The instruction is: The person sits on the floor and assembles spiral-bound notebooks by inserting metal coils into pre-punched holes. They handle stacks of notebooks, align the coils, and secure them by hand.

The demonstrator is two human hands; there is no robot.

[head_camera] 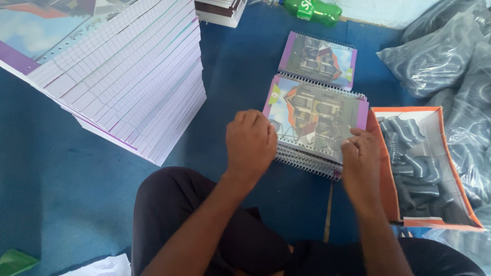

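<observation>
The blue floor (76,179) fills most of what you see. At ten o'clock sits the biggest thing, a tall leaning stack of punched lined pages (128,76) with a picture cover on top. At three o'clock lie grey plastic bags (445,51) stuffed with coils. Just under them, at four o'clock, is an orange box (388,194) holding more grey spiral coils (414,168).

In the middle is your pile of spiral notebooks (319,120), with a house picture on the top cover and purple edges. Another notebook (317,60) lies just past it at twelve o'clock. A green bottle (313,10) lies at the very top, with a low pile of books (220,11) at eleven o'clock.

Your left hand (250,143) rests on the near left corner of the pile, fingers curled in over a thin wire coil (286,134) at the cover's edge. Your right hand (360,153) is on the near right corner, fingers bent and pinching at the same edge. I cannot tell how tightly either hand grips.
</observation>
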